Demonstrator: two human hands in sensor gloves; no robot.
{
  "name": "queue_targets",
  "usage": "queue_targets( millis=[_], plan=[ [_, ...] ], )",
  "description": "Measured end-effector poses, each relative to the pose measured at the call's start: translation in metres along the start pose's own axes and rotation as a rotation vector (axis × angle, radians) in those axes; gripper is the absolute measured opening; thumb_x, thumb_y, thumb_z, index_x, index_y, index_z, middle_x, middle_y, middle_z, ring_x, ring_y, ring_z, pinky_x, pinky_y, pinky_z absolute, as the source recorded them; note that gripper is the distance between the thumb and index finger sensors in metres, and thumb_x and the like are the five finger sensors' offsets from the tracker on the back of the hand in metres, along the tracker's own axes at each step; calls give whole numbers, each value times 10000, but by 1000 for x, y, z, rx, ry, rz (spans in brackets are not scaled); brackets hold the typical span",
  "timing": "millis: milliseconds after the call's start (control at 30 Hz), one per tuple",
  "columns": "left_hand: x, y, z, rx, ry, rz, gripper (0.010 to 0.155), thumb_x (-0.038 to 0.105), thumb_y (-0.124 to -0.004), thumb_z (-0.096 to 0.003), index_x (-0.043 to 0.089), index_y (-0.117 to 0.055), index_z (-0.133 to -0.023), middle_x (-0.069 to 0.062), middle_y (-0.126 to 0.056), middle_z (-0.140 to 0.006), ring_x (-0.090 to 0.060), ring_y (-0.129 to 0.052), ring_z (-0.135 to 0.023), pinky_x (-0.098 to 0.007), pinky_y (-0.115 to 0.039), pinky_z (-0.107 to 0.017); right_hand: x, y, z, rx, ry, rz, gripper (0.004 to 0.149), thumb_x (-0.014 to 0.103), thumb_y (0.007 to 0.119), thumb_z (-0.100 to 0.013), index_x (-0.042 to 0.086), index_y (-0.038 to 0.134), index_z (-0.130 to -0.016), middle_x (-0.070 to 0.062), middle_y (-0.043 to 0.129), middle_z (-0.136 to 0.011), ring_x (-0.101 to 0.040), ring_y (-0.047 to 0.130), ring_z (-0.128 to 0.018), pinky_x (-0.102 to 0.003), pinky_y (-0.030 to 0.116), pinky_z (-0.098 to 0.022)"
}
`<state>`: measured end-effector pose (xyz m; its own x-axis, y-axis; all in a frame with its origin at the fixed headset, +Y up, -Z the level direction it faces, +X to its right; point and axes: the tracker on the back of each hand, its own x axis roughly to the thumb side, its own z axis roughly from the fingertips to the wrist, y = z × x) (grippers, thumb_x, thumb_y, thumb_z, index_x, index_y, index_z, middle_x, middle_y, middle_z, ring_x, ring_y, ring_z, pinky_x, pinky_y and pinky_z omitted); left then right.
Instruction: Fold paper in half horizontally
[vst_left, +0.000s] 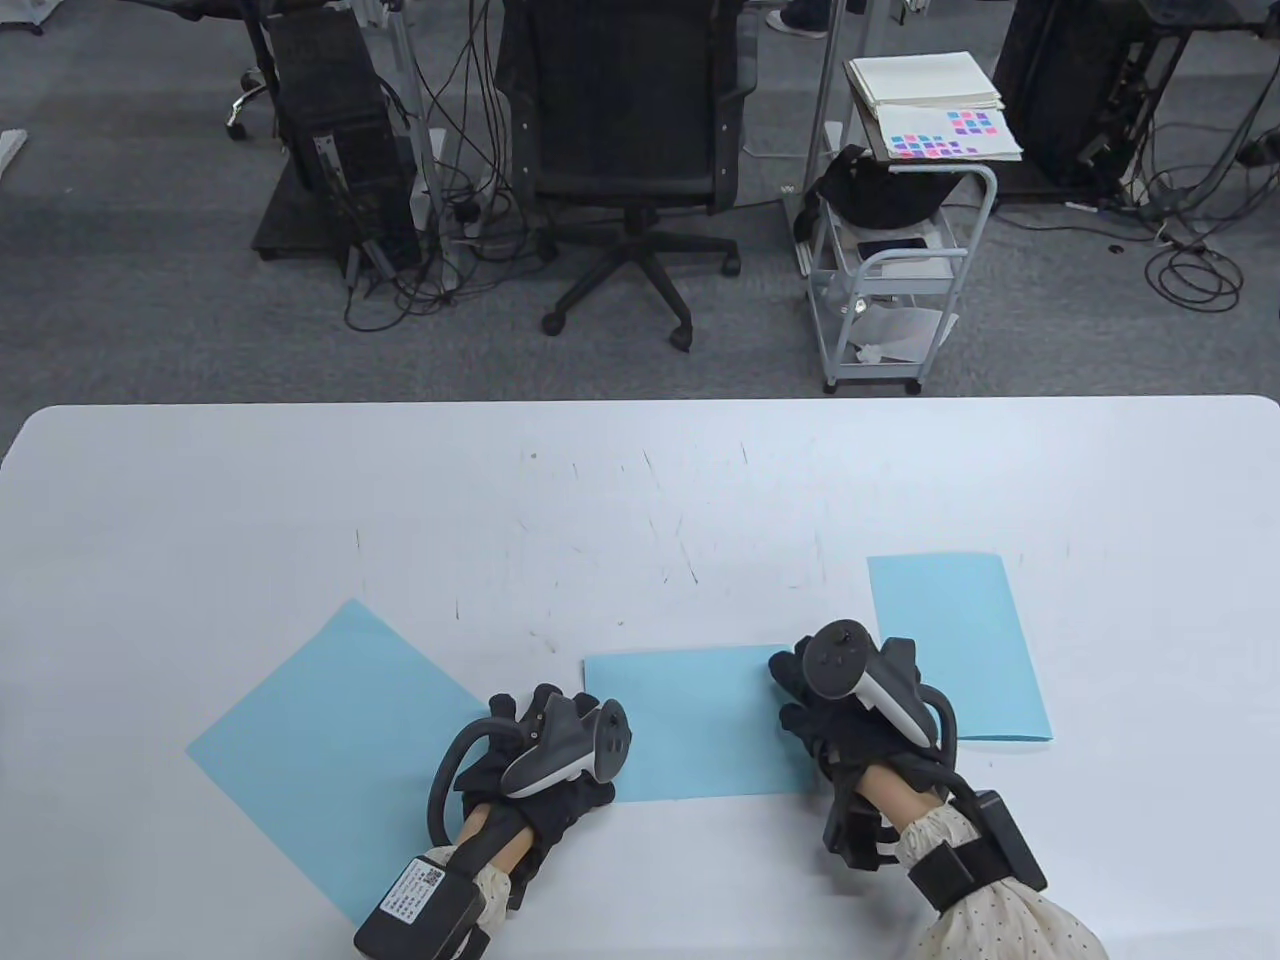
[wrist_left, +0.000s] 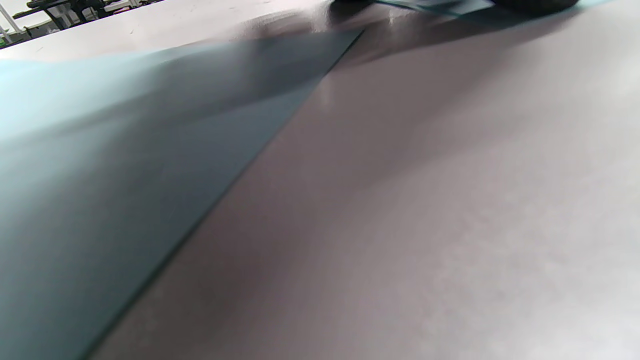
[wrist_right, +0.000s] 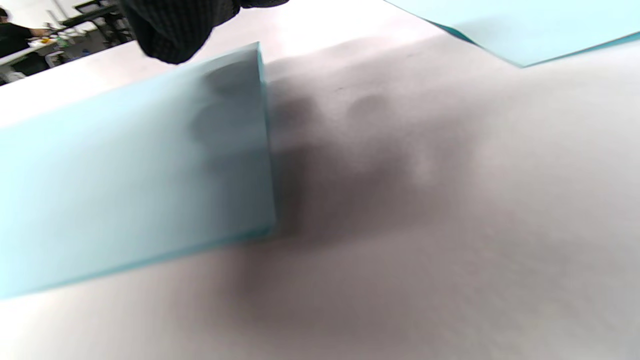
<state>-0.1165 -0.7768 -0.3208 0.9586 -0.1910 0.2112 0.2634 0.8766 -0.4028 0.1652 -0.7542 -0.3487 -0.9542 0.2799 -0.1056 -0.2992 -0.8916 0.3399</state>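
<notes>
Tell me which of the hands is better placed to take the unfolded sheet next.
Left, probably. The left hand lies at the corner of the unfolded sheet, between it and the middle folded sheet. The right hand is at that folded sheet's far end, away from it.

Both hands come in from the near edge of the white counter (vst_left: 640, 480), each in a black sensor glove with a grey and black tracker strapped on its back. The left hand (vst_left: 555, 770) lies low, palm down, its forearm angled up and to the right; its fingers are hidden under the tracker, so how they lie cannot be told. The right hand (vst_left: 850, 715) also lies palm down, with the wrist a little raised and the forearm angled up and to the left. In the right wrist view one dark gloved fingertip (wrist_right: 175, 30) hangs in from the top edge.
</notes>
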Motion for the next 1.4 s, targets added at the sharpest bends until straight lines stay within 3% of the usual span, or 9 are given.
queue_targets(
  millis=[200,567,700,900,1133,1400],
  plan=[
    [0,0,0,-3,-2,4,623,634,-648,-371,679,-401,-941,277,-350,-1177,-129,-347,-1183,-545,-345,-887,3,22,15,59,-115,69,580,398,697,-495,462,468,-1024,200,302,-1168,-259,92,-1086,-649,50,-711],
    [3,16,-2,-9,6,39,643,599,-628,-415,648,-346,-991,298,-337,-1190,-123,-289,-1188,-535,-335,-895,-2,35,10,112,-107,104,575,387,694,-499,485,453,-1011,210,287,-1161,-270,101,-1086,-648,35,-711],
    [16,34,-7,-1,-27,53,624,560,-615,-444,651,-326,-990,330,-301,-1183,-111,-243,-1188,-526,-313,-901,-1,35,10,122,-106,114,573,385,692,-500,483,446,-1009,210,280,-1159,-273,107,-1087,-648,36,-712],
    [58,62,-27,1,-97,-6,594,533,-613,-453,653,-374,-984,368,-319,-1167,-100,-210,-1183,-520,-295,-902,0,35,9,126,-110,121,573,383,694,-502,479,446,-1010,200,280,-1160,-276,105,-1087,-649,35,-712],
    [90,63,-53,-42,-134,-69,592,540,-611,-451,657,-373,-980,391,-323,-1158,-92,-157,-1176,-517,-268,-903,0,35,9,124,-117,118,580,386,695,-502,471,444,-1018,194,278,-1166,-278,97,-1086,-650,32,-710],
    [91,58,-59,-71,-144,-57,578,539,-613,-451,660,-398,-974,407,-341,-1147,-89,-183,-1178,-518,-276,-903,2,36,4,118,-119,93,583,401,691,-500,462,454,-1028,190,275,-1171,-272,86,-1085,-650,28,-710]
  ],
)
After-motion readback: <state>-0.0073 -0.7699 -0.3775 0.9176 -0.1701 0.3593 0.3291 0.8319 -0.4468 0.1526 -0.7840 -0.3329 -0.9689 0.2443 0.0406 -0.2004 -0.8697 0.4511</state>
